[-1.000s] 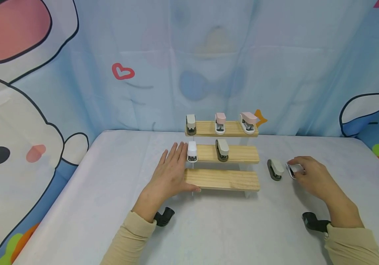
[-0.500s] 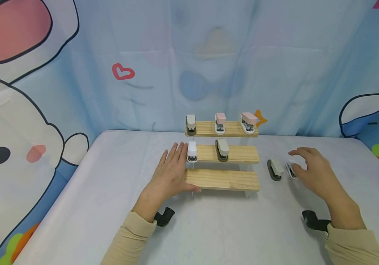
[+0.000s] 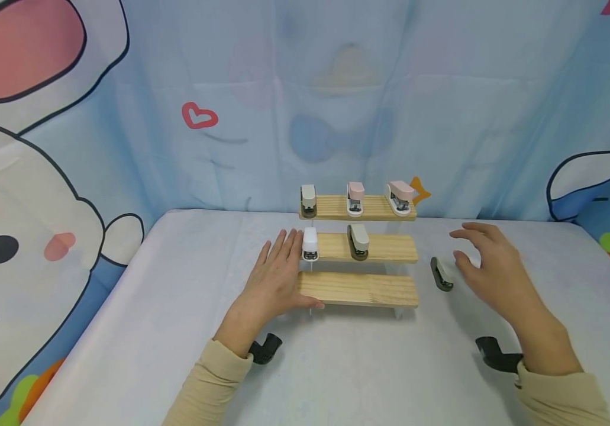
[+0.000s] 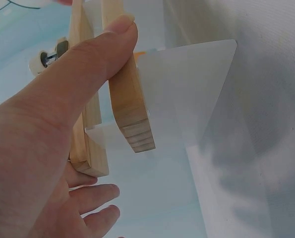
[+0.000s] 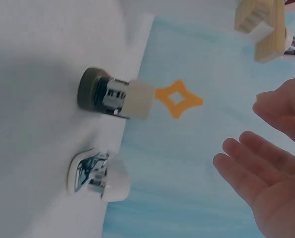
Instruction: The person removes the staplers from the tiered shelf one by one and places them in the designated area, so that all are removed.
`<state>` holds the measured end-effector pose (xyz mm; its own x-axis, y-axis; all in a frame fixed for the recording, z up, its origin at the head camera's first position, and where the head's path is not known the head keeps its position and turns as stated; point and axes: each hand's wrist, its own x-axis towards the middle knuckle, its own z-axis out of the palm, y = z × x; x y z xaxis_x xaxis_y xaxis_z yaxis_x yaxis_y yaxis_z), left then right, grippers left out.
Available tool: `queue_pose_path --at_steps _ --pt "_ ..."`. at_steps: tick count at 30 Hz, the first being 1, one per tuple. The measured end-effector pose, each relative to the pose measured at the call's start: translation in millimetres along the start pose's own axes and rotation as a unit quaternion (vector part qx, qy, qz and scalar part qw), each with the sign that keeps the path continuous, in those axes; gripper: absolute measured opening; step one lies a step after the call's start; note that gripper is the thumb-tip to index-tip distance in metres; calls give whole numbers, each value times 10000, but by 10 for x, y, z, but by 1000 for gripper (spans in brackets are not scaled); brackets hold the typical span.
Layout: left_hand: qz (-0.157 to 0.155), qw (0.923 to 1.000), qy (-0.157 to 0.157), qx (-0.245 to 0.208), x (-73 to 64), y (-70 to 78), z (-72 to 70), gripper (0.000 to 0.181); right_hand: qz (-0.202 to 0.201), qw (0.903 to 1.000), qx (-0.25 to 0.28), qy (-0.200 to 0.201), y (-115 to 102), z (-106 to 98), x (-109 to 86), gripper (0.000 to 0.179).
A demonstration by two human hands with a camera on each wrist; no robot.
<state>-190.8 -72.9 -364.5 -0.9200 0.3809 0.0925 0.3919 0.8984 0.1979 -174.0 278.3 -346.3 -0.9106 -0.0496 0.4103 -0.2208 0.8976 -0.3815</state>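
Observation:
My left hand rests along the left end of a three-tier wooden shelf, fingers straight. In the left wrist view its thumb lies on the bottom plank. Over the table to the right of the shelf, my right hand hovers with thumb and fingers apart, holding nothing. Beneath and beside it stand a grey stapler with a dark base and a white stapler. The head view shows the grey stapler partly covered, while the white one is hidden behind the hand.
On the middle tier stand a white stapler and a beige one. Along the top tier are a pale grey stapler and two pink staplers. A patterned blue curtain hangs behind the white-covered table.
My right hand has let go of the white stapler, risen and moved left toward the grey one, its fingers spreading. My left hand has stayed on the shelf.

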Motion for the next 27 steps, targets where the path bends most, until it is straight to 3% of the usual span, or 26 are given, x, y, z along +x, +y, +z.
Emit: queue_pose_path --at_steps 15,27 --pt "8 10000 34 44 -3 3 -11 136 -1102 9922 350 467 -323 70 -17 36" --pt "-33 10000 -4 69 5 10 -5 137 -2031 9754 531 667 -577 147 -6 38"
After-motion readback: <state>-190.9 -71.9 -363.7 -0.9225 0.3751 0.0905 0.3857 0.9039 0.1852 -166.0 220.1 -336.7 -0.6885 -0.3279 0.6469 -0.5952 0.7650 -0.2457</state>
